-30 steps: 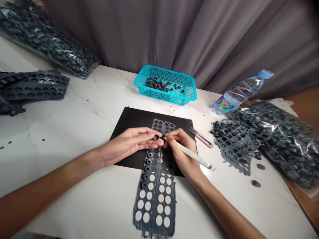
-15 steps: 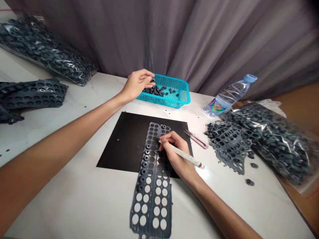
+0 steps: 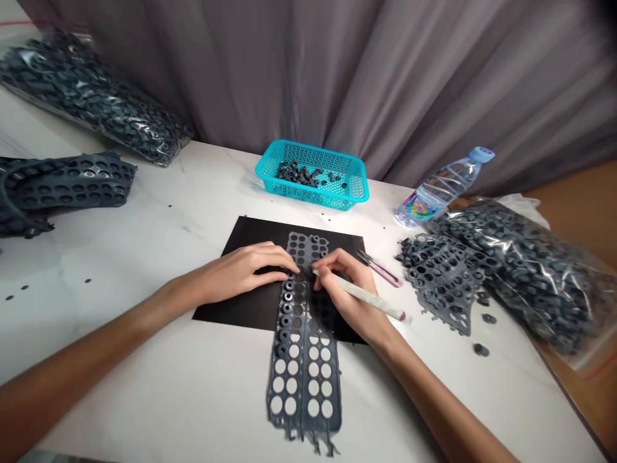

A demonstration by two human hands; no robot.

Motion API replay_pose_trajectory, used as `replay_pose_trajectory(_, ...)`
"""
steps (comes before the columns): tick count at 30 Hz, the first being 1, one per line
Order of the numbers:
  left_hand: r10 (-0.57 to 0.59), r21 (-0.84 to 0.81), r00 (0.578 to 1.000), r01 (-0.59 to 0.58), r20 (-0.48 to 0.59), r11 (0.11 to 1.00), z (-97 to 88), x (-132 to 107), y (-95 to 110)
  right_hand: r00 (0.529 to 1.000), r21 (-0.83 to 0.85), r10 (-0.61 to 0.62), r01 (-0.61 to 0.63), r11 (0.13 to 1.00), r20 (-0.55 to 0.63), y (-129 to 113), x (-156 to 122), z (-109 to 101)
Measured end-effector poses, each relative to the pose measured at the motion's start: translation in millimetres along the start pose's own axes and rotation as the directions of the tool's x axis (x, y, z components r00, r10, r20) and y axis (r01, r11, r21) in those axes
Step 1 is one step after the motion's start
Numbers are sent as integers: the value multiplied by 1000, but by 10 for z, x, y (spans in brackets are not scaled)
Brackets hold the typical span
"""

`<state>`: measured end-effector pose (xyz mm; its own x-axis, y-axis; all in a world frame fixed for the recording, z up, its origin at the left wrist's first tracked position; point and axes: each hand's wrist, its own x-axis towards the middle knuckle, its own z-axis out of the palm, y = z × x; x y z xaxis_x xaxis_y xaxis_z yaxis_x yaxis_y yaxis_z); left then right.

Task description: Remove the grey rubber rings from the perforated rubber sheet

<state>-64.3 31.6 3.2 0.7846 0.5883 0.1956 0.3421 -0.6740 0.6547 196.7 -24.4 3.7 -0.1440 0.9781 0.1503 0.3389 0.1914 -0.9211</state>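
A dark grey rubber sheet (image 3: pixel 304 360) with rows of round holes lies lengthwise in front of me, its far part on a black mat (image 3: pixel 226 308). Small ring-shaped rubber pieces (image 3: pixel 285 319) sit along its left column. My left hand (image 3: pixel 250 267) reaches over the sheet's left edge, fingers stretched out and thumb apart; its fingertips are by the holes, and whether they touch a small piece is unclear. My right hand (image 3: pixel 349 289) grips a pen-like tool (image 3: pixel 371 297) with a pale, mottled handle, its tip over the sheet's middle.
A turquoise basket (image 3: pixel 315 196) with small dark pieces stands behind the mat. Snips (image 3: pixel 380 269), a water bottle (image 3: pixel 443 186), a holed rubber scrap (image 3: pixel 443 276) and a bag of pieces (image 3: pixel 535 276) lie right. Another bag (image 3: pixel 96 96) and rubber sheets (image 3: pixel 72 183) are left.
My left hand has come back from the basket to the rubber sheet. The sheet's near end has swung right and away from me. My right hand still holds the tool.
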Motion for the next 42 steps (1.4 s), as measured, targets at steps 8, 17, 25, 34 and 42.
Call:
replay_pose_trajectory(8,45,38,999,-45,-13,998,50,12,8,983,93,172,-177,980,57,36,-236,122)
replay_pose_trajectory(17,-20,5,999,20,-39,1000,72,-20,27,989,61,119,-124,990,89,8,-218,201)
replay_pose_trajectory(25,-10,4,1000,10,-21,1000,76,-25,45,989,91,139,-144,985,60,19,-220,210)
replay_pose_trajectory(34,14,-14,1000,-14,-26,1000,100,-29,35,989,68,127,-132,989,71,44,-216,213)
replay_pose_trajectory(42,40,13,999,-39,-24,999,88,-2,34,991,27,110,-113,993,80,33,-208,214)
